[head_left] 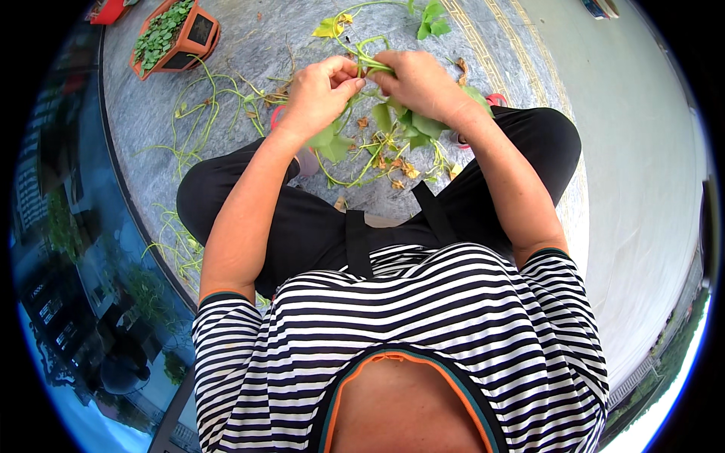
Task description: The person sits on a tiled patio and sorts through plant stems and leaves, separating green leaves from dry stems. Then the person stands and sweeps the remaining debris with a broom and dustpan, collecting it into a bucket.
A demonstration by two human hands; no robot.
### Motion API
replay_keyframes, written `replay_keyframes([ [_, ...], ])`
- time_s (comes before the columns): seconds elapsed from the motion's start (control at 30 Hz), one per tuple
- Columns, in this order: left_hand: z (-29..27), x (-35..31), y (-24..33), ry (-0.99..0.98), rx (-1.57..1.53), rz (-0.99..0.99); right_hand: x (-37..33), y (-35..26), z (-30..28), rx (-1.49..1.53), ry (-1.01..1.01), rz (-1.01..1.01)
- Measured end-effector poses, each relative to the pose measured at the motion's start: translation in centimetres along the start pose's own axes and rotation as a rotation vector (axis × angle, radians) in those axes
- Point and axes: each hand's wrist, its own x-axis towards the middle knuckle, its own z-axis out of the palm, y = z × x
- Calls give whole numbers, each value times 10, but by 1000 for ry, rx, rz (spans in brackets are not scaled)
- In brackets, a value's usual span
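My right hand [420,84] is closed round a small bunch of green leafy stems [371,57], whose ends loop out above the fingers. Close beside it, my left hand [320,95] pinches with thumb and forefinger at the same stems; the exact spot between the fingertips is too small to make out. Broad green leaves [425,125] hang beneath my right hand, and another leaf [334,145] shows below my left wrist. Under both hands lie cut stems with yellow and brown withered bits [398,164].
Thin stripped green stems [198,124] lie scattered on the grey marbled floor [260,45] at the left. An orange pot [198,39] with a leafy plant stands at the far left. Beyond my hands are a yellow leaf [328,29] and a green leaf [433,21]. My bent legs frame the pile.
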Motion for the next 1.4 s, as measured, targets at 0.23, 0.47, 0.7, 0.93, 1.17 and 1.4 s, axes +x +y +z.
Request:
replay_keyframes([
  [0.23,-17,-9,10,-209,-90,-125,16,56,-41,-285,514,371],
  [0.47,-24,-12,7,-159,-519,-209,-3,12,-34,677,133,123],
  [0.7,-21,-10,6,-95,-515,-169,3,-6,15,794,-212,234],
  [0.93,-22,-9,1,-59,-584,-182,11,10,-18,130,195,191],
  [1.17,-20,-9,3,51,-768,-167,-2,-19,26,1115,-93,274],
  [1.4,-21,-11,-7,23,-737,-205,-2,-23,30,1211,-208,257],
])
